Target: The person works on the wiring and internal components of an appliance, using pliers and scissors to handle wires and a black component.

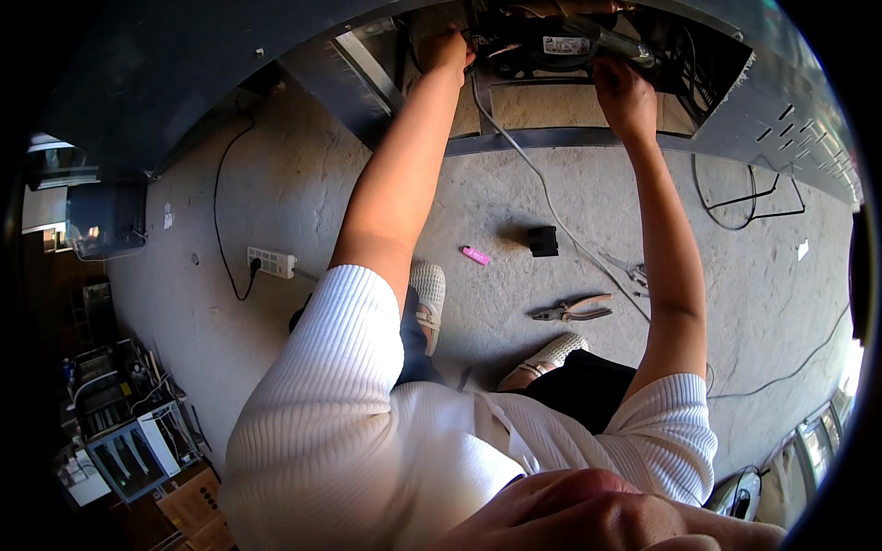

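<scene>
Both my arms reach forward into the open bottom compartment of a grey metal appliance [184, 83]. My left hand [446, 48] is closed around wiring or a part at the left of a black compressor [542, 50]. At the compressor's right side, my right hand [623, 92] presses against it below a metal tube [616, 41]; whether its fingers hold anything is hidden. A grey cable [542, 184] runs from the compartment down across the floor.
On the concrete floor lie pliers with orange handles [574, 309], a second small metal tool [629, 269], a pink lighter [475, 255], a small black box [543, 241] and a white power strip [271, 263]. Black cables loop at right. Boxes and equipment stand at lower left.
</scene>
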### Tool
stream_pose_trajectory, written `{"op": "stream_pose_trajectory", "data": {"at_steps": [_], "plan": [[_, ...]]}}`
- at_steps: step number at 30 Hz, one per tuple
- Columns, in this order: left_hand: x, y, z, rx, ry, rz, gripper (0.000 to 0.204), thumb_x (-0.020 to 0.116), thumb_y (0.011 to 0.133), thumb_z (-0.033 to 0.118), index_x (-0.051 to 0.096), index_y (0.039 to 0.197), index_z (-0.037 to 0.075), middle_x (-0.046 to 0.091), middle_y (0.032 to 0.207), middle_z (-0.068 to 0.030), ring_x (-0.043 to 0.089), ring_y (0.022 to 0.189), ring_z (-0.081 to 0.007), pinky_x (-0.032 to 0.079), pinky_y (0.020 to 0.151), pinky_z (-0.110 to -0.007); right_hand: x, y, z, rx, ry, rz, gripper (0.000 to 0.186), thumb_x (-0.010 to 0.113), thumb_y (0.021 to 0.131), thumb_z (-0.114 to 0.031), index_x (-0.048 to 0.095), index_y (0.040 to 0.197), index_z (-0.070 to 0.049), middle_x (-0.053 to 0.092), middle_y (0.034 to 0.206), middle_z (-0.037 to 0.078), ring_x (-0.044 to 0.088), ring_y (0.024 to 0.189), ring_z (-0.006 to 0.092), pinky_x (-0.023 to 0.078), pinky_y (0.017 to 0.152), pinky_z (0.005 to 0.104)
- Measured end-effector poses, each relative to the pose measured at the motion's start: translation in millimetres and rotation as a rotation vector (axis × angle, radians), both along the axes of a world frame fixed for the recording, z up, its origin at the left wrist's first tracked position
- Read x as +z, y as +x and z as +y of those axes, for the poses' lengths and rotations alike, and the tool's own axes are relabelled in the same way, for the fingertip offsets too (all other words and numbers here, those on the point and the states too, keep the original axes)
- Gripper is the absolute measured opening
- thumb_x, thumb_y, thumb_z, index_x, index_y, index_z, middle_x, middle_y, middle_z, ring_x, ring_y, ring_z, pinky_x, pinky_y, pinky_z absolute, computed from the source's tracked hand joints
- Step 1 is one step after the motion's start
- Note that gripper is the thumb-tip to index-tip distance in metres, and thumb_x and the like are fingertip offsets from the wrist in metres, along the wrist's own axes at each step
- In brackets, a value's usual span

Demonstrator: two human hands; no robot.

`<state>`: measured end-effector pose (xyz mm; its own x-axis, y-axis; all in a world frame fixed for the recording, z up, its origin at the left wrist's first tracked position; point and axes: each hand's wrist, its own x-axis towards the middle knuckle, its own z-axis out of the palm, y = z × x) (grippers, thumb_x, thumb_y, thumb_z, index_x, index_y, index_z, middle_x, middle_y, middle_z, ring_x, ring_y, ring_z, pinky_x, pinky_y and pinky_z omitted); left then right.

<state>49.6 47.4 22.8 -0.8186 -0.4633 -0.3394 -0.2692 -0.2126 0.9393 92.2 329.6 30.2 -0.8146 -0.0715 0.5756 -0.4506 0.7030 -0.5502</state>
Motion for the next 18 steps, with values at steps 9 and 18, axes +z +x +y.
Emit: {"op": "stream_pose_trajectory", "data": {"at_steps": [9,18], "plan": [[-12.7,-14.3,-7.5,0.084,0.501,-0.111,0.018,0.070,0.092,0.029,0.063,0.096,0.013,0.063,0.091,-0.0006,0.061,0.090,-0.0175,0.054,0.087,-0.040,-3.6,-1.3,0.5,-0.005,0.009,0.008,0.016,0.064,0.087,-0.022,0.073,0.099,-0.018,0.071,0.091,0.010,0.068,0.082,0.0342,0.055,0.071,0.0414],[-3.5,-13.3,-9.8,0.048,0.467,-0.163,0.012,0.066,0.091,0.025,0.065,0.095,0.013,0.065,0.088,0.0016,0.062,0.089,-0.0178,0.049,0.090,-0.043,1.4,2.0,-1.5,0.001,0.010,-0.008,0.015,0.064,0.087,-0.021,0.073,0.098,-0.017,0.072,0.091,0.010,0.069,0.081,0.0324,0.055,0.070,0.0396]]}}
